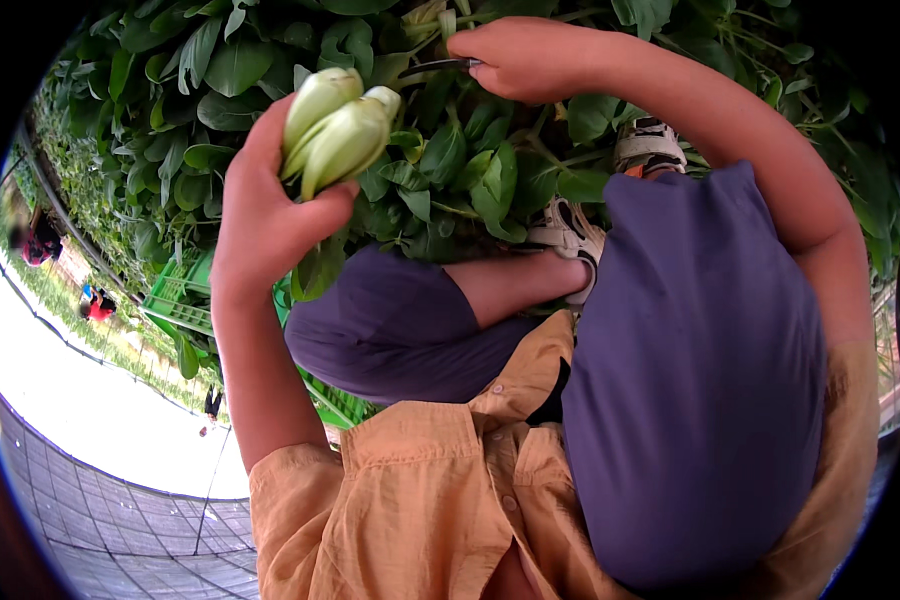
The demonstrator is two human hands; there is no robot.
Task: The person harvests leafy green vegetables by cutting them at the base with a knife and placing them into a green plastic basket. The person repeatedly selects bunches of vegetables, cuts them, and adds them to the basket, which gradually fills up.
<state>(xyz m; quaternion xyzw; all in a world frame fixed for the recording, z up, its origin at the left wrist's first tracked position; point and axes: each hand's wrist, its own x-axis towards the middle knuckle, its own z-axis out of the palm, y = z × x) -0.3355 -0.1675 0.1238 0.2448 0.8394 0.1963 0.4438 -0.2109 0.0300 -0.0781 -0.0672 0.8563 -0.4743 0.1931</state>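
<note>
My left hand (270, 205) is closed around pale green bok choy (338, 140), its cut-looking stem bases pointing up and away from me. Leaves hang below the grip, mostly covered by the hand. Farther off, at the top of the view, my right hand (525, 60) grips a small knife (436, 67). Its thin dark blade points left, close to the pale stems (428, 18) of a plant in the bed. The handle is hidden inside the fingers.
Dense leafy greens (235, 75) spread across the far side and around my feet. My sandals (567, 240) stand among the leaves between my bent knees. A green plastic crate (183, 292) sits at my left, partly behind my arm. Other people (97, 305) appear far left.
</note>
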